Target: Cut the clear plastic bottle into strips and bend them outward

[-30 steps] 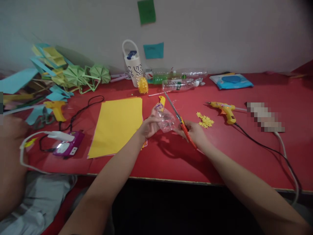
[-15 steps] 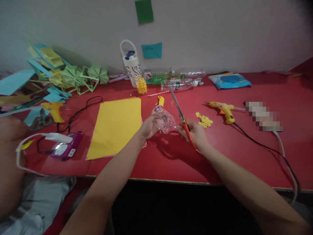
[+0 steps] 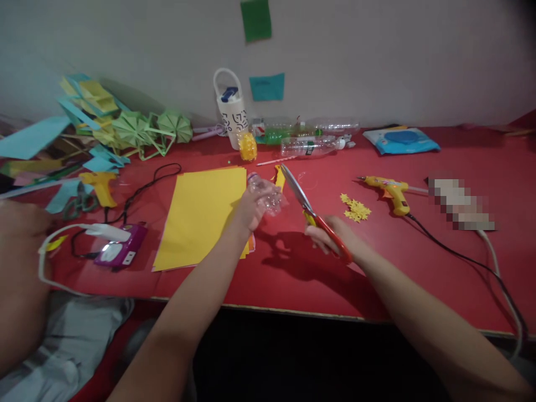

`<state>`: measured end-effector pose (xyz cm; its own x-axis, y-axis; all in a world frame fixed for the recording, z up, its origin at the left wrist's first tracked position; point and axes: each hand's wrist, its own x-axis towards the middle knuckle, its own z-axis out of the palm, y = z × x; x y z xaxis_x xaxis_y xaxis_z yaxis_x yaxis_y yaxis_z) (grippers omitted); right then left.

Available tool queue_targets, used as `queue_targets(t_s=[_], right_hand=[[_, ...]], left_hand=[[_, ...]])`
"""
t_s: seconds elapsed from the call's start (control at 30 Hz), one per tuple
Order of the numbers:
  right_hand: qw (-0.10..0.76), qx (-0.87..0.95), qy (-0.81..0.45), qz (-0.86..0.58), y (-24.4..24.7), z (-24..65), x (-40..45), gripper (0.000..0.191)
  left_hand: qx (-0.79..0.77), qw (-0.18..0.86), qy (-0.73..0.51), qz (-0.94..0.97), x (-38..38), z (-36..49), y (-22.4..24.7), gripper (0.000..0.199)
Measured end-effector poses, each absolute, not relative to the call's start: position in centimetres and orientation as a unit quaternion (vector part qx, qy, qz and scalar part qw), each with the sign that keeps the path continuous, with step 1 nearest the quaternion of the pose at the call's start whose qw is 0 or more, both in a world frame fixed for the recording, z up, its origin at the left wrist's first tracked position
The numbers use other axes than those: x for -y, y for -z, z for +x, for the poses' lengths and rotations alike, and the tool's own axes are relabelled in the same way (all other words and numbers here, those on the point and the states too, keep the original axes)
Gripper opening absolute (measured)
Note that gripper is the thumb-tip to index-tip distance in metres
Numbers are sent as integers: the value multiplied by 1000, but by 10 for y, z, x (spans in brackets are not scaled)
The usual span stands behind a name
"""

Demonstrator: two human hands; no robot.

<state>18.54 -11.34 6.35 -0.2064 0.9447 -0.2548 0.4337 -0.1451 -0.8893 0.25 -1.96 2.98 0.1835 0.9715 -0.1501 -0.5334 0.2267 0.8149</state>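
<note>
My left hand is closed on a clear plastic bottle piece, its neck pointing up and left, above the right edge of the yellow paper stack. In my right hand are scissors with red and yellow handles, their blades pointing up and left, apart from the bottle piece. A yellow-handled tool lies on the table behind the bottle piece. Small yellow stars form a pile to the right of the scissors.
On the red table, a yellow glue gun with a cable lies right. Clear bottles, a white tumbler and a wipes pack stand or lie behind. Left are a purple power strip and another person's arm.
The bottle piece and my left hand have moved left, away from the scissors. My right hand has lowered slightly with the scissors. The view has shifted a little.
</note>
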Motion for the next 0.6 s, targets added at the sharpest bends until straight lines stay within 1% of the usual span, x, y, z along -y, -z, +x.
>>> queue_targets(t_s=[0.1,0.17,0.33,0.43,0.6], right_hand=[[209,613,-525,-552,-66,191,114,53],[178,624,-540,-536,-65,193,115,53],[121,634,-553,-526,-61,195,115,57],[119,637,-551,-526,-60,193,117,59],[130,635,-547,-531,-57,190,119,56]], left_hand=[[-323,683,-582,300,7,-9,-27,21],[-340,660,-604,290,1,-14,-23,17],[-356,631,-625,291,-6,-20,-17,14],[-339,630,-636,289,-3,-18,-21,18],[-342,632,-632,290,6,-12,-28,18]])
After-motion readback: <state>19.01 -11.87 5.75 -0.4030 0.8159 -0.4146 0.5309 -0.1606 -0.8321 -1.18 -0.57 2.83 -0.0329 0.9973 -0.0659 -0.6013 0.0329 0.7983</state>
